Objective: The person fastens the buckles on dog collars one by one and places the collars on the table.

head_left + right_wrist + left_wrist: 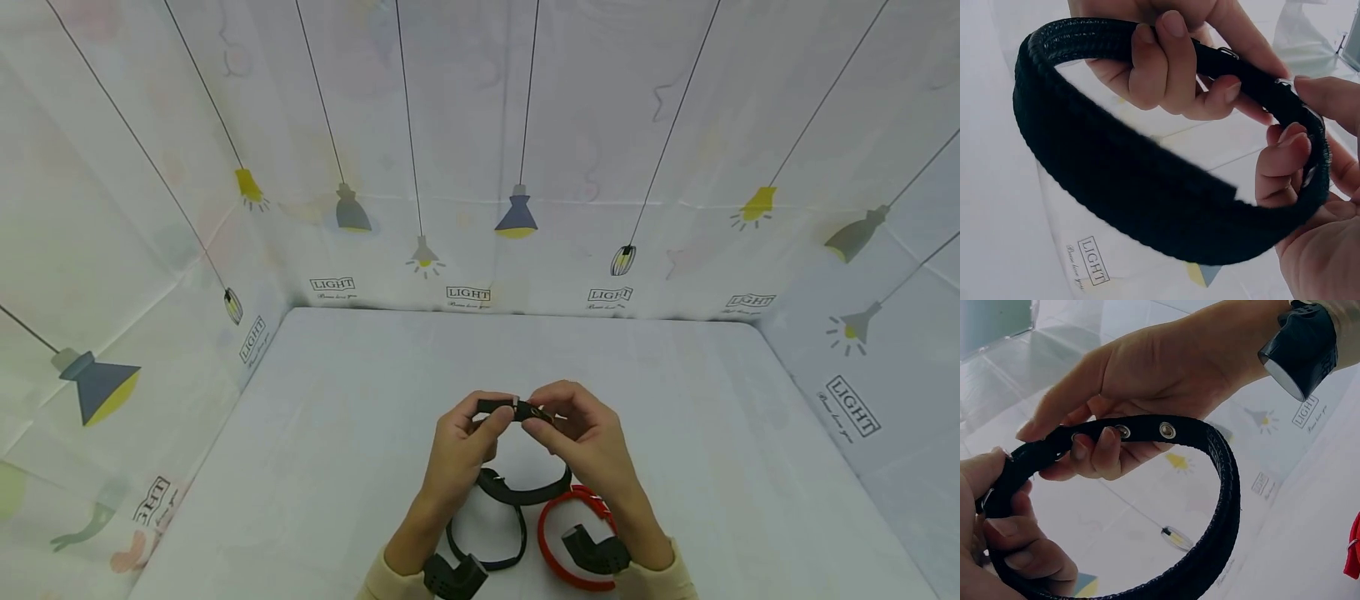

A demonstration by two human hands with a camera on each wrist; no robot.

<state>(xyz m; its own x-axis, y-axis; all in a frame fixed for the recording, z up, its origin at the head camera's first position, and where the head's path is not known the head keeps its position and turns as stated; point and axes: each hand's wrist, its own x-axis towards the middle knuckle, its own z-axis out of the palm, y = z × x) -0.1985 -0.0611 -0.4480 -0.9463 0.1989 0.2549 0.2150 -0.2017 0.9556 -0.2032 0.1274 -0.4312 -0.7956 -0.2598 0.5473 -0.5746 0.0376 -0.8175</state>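
A black collar with metal eyelets is held up as a loop by both hands, its wide padded part hanging below them. My left hand pinches the strap beside the silver buckle, thumb on top. On the other side, my right hand grips the strap end with the eyelets between thumb and fingers. The wrist views show the strap end overlapping the buckle section where the hands meet. Beneath, on the table, lie a thin black collar and a red collar, partly hidden by the right wrist.
The white table is bordered by hanging sheets printed with lamps. A black camera is strapped to the left wrist, and another black camera to the right one, above the red collar.
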